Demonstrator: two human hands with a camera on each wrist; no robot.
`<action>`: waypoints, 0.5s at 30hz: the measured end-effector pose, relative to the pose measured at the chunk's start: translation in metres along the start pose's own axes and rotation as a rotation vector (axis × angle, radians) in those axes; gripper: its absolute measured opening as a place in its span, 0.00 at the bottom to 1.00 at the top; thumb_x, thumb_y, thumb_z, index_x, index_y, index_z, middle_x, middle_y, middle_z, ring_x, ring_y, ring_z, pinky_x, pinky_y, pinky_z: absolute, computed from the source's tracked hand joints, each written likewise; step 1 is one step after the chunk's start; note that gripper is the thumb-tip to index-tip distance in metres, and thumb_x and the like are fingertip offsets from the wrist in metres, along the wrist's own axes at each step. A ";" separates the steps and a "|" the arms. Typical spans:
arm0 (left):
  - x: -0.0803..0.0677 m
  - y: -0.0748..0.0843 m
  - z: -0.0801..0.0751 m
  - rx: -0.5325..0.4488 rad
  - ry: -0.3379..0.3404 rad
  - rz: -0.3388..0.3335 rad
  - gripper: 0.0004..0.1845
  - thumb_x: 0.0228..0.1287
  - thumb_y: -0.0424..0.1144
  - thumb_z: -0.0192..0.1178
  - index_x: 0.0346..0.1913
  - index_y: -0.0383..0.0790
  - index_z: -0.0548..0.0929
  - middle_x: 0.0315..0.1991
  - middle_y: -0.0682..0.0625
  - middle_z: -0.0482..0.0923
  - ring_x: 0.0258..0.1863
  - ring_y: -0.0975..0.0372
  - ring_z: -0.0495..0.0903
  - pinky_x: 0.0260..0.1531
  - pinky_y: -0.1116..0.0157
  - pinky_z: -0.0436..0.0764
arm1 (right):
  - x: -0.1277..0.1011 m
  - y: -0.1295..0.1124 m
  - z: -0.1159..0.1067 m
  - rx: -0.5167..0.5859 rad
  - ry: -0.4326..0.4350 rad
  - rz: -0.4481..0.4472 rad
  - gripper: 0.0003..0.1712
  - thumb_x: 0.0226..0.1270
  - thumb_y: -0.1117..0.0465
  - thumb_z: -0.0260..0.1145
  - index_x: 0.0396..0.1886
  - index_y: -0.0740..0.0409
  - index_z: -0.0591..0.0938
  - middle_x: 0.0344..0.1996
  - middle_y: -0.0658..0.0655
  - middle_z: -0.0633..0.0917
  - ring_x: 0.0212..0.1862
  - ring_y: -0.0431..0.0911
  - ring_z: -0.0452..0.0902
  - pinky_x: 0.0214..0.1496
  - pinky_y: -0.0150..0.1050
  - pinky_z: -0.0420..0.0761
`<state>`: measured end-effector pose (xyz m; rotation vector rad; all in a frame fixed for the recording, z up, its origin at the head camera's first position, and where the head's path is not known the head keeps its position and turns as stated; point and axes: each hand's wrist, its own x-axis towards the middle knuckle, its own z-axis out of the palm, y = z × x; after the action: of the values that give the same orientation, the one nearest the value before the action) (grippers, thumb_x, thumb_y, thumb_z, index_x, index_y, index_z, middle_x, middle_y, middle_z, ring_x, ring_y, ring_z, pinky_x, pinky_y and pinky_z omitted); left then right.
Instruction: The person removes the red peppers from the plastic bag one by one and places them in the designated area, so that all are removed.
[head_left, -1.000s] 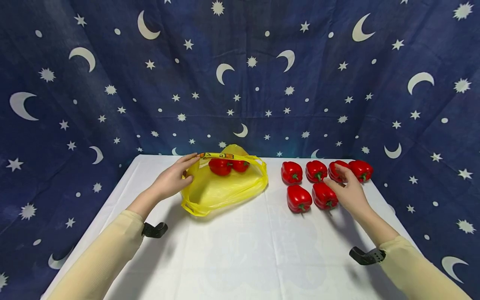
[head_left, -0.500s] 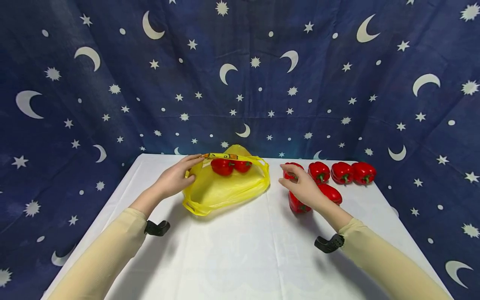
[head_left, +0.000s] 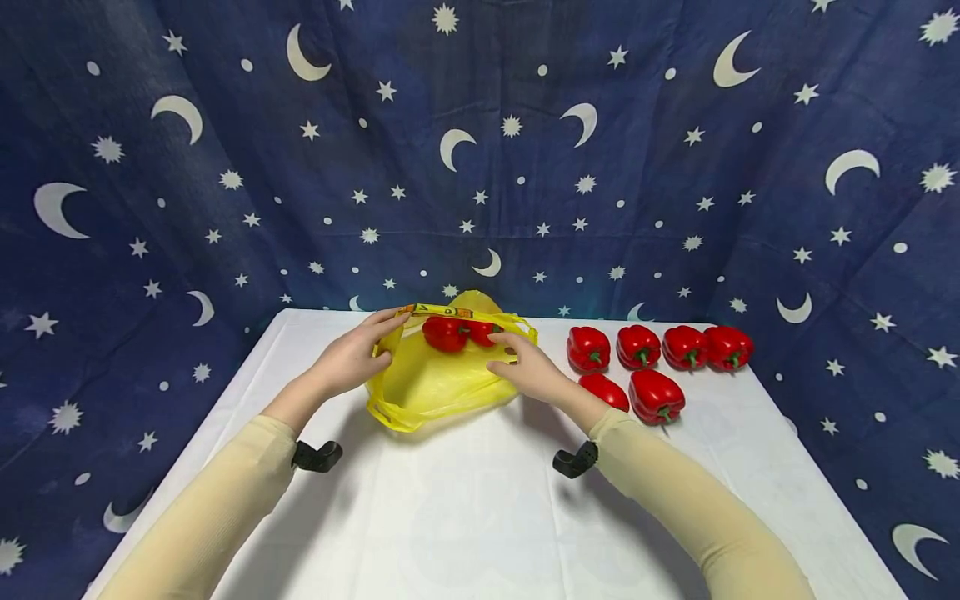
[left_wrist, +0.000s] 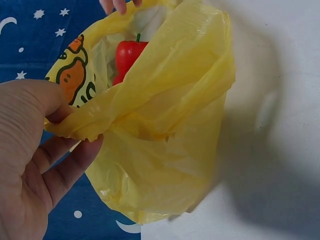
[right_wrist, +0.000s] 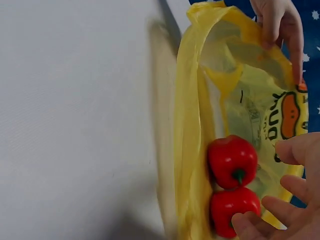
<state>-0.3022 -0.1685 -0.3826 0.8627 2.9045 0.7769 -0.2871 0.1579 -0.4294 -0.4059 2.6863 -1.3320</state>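
Observation:
A yellow plastic bag (head_left: pixel 442 379) lies open on the white table (head_left: pixel 480 500), with two red peppers (head_left: pixel 446 332) inside. My left hand (head_left: pixel 378 337) pinches the bag's left rim between thumb and fingers; in the left wrist view the same left hand (left_wrist: pixel 80 127) grips the crumpled yellow rim (left_wrist: pixel 150 100). My right hand (head_left: pixel 501 352) holds nothing and reaches the right side of the bag's mouth with spread fingers. In the right wrist view the right hand (right_wrist: pixel 280 190) hovers beside the two peppers (right_wrist: pixel 232 160) in the bag (right_wrist: pixel 190 150).
Several more red peppers (head_left: pixel 637 345) stand in two rows on the table right of the bag, one (head_left: pixel 603 390) partly behind my right forearm. A dark blue star-and-moon cloth (head_left: pixel 480 167) hangs behind and on both sides of the table.
My right hand left the peppers on the right and swung left to the bag's mouth, carrying nothing. The left hand kept its hold on the bag's rim.

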 end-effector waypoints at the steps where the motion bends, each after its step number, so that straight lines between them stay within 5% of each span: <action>1: 0.000 0.000 0.000 -0.002 0.002 0.003 0.39 0.67 0.33 0.55 0.81 0.50 0.62 0.81 0.50 0.52 0.52 0.53 0.74 0.36 0.56 0.71 | 0.005 0.000 0.004 0.000 0.001 -0.014 0.34 0.71 0.53 0.67 0.75 0.55 0.71 0.71 0.59 0.73 0.72 0.61 0.66 0.70 0.56 0.68; 6: 0.000 -0.001 -0.001 -0.010 0.003 0.008 0.40 0.66 0.32 0.55 0.81 0.50 0.60 0.82 0.55 0.48 0.42 0.56 0.75 0.29 0.58 0.68 | 0.028 -0.003 0.023 -0.051 0.044 -0.033 0.38 0.69 0.53 0.69 0.76 0.57 0.69 0.72 0.58 0.72 0.73 0.56 0.65 0.74 0.53 0.63; 15: 0.002 0.000 0.000 -0.018 0.007 0.007 0.41 0.66 0.32 0.55 0.82 0.51 0.57 0.82 0.54 0.48 0.57 0.54 0.72 0.36 0.56 0.72 | 0.058 -0.008 0.044 0.020 0.066 0.068 0.40 0.72 0.53 0.67 0.78 0.59 0.64 0.74 0.60 0.68 0.74 0.55 0.62 0.75 0.52 0.60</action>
<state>-0.3037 -0.1674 -0.3828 0.8702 2.8975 0.8077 -0.3315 0.1023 -0.4487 -0.2707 2.7109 -1.3763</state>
